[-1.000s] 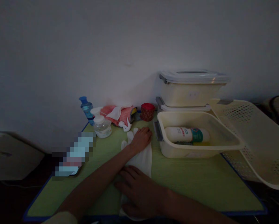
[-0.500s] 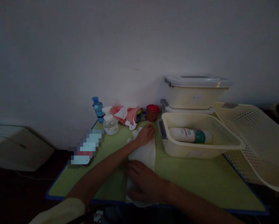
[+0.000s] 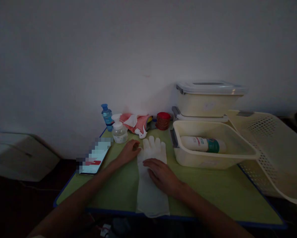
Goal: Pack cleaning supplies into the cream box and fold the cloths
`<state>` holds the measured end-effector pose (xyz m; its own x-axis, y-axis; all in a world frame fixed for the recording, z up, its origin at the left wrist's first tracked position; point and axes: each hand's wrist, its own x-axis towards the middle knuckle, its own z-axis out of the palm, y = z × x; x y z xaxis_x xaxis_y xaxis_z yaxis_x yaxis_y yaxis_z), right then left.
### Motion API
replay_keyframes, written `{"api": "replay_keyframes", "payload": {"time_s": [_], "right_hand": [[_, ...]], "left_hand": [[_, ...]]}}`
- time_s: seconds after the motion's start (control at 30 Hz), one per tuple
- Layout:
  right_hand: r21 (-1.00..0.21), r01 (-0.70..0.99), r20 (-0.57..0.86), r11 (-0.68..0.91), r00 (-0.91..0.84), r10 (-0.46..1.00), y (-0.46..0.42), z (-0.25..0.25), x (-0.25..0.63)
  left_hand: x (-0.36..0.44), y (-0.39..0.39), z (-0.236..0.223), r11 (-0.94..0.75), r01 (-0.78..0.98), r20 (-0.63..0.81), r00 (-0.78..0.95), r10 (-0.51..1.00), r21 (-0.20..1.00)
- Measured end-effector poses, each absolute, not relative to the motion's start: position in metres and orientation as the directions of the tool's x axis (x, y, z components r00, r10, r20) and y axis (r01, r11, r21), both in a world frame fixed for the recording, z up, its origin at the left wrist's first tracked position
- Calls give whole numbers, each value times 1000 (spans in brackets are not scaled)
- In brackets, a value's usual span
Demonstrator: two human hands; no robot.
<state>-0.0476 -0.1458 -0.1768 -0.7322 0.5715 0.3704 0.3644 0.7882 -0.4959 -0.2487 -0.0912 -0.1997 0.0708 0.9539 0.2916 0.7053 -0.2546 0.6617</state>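
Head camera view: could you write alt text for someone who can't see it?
A person's right hand lies over a white glove spread flat on a green table, the left hand at the glove's edge. A phone lies to the left; an open bin holding a white bottle stands to the right.

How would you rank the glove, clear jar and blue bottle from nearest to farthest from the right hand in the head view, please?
1. Glove: under the right hand.
2. Clear jar: ahead, to the left.
3. Blue bottle: farther ahead and left.
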Motion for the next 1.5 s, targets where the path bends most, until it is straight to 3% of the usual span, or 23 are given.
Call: {"api": "replay_keyframes", "payload": {"time_s": [0.17, 0.4, 0.53, 0.93, 1.17, 1.27, 1.5], "right_hand": [[-465, 427, 381, 776, -694, 611, -126, -179, -42], [-337, 545, 241, 768, -738, 630, -102, -167, -60], [-308, 594, 237, 743, -708, 665, -88, -172, -75], [-261, 604, 246, 753, -713, 657, -79, -189, -73], [-259, 612, 235, 747, -711, 663, -79, -189, -74], [-263, 613, 230, 745, -710, 665, -79, -190, -73], [-274, 607, 231, 746, -711, 664, -78, -191, -73]], "left_hand": [[-249, -91, -209, -223, 696, 247, 67, 967, 683], [-245, -88, -211, -198, 692, 246, 31, 969, 694], [-246, -88, -214, -182, 695, 268, -17, 963, 696], [-241, -94, -210, -172, 561, 246, -58, 967, 809], [-233, -110, -195, -272, 462, 339, -67, 938, 844], [-231, -118, -190, -324, 446, 369, -14, 929, 834], [-231, -130, -196, -525, 454, 416, 323, 850, 720]]}}
